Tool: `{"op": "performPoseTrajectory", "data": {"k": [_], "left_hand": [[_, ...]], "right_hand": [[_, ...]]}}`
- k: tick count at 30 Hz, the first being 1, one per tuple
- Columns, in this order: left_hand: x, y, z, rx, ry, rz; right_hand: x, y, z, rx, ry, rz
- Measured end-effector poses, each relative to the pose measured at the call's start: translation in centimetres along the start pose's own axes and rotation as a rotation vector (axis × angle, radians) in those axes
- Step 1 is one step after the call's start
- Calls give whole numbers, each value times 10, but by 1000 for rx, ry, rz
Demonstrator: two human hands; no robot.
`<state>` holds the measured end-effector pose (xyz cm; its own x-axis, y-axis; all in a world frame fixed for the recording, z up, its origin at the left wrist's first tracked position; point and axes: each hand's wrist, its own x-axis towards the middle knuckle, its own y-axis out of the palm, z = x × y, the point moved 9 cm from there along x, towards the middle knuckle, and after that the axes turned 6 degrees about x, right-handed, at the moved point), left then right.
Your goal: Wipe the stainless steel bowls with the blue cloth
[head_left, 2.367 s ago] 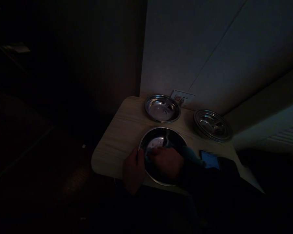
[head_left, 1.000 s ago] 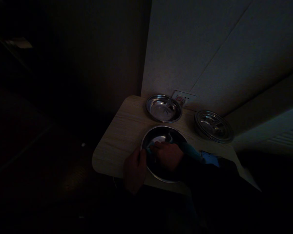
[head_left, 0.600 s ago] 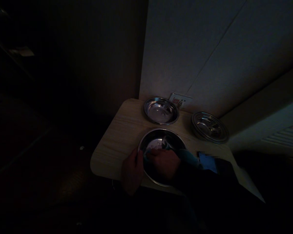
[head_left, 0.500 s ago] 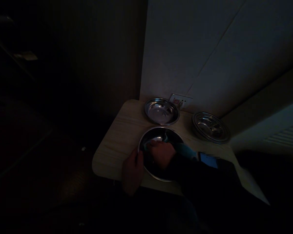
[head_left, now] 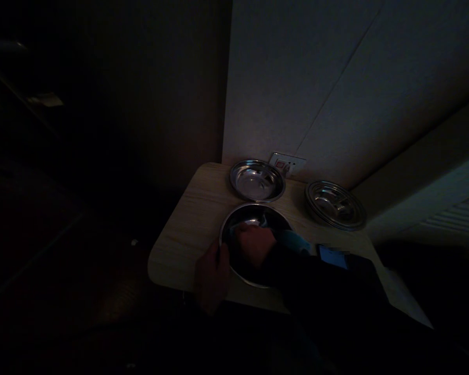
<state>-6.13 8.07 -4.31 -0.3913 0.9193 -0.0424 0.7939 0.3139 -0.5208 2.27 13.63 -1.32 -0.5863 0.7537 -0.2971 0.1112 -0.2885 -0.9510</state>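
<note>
Pale wall with a seam, wood-grain tabletop (rounded corner); dark floor, dim light

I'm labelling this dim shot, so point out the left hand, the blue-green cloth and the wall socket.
Left hand (head_left: 211, 276): head view, back of the hand.
Blue-green cloth (head_left: 295, 241): head view, the part above the dark sleeve.
Wall socket (head_left: 296, 165): head view, right part of its faceplate.

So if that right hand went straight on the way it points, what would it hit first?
Probably the left inner wall of the metal bowl that the right hand is in. The picture is dark, so the gap left is hard to judge.
</note>
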Motion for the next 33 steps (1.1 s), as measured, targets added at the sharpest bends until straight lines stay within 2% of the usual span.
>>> {"op": "performPoseTrajectory", "data": {"k": [4,9,12,15,17,19,22,25,29,33], "left_hand": [[0,1,1,6,-26,-11],[-1,-1,-3,73,-30,-32],[-2,-3,-5,65,-27,-55],[-3,-5,-4,75,-39,-89],[-4,-5,-4,68,-34,-87],[-3,-2,-5,47,-9,-58],[-3,0,-5,43,1,-34],[-3,-1,-3,48,-15,-38],[0,-1,-1,28,-26,-33],[5,-2,-1,-69,-9,8]], "right_hand": [[16,-4,-6,-8,70,-38],[16,-4,-10,-7,72,-19],[3,-3,0,3,-35,40],[-19,6,14,2,-208,170],[-30,11,16,6,-270,214],[-28,9,9,10,-225,168],[-11,4,-8,9,-60,71],[5,3,-15,17,14,49],[3,0,-13,23,-21,47],[-18,4,0,8,-169,98]]}}
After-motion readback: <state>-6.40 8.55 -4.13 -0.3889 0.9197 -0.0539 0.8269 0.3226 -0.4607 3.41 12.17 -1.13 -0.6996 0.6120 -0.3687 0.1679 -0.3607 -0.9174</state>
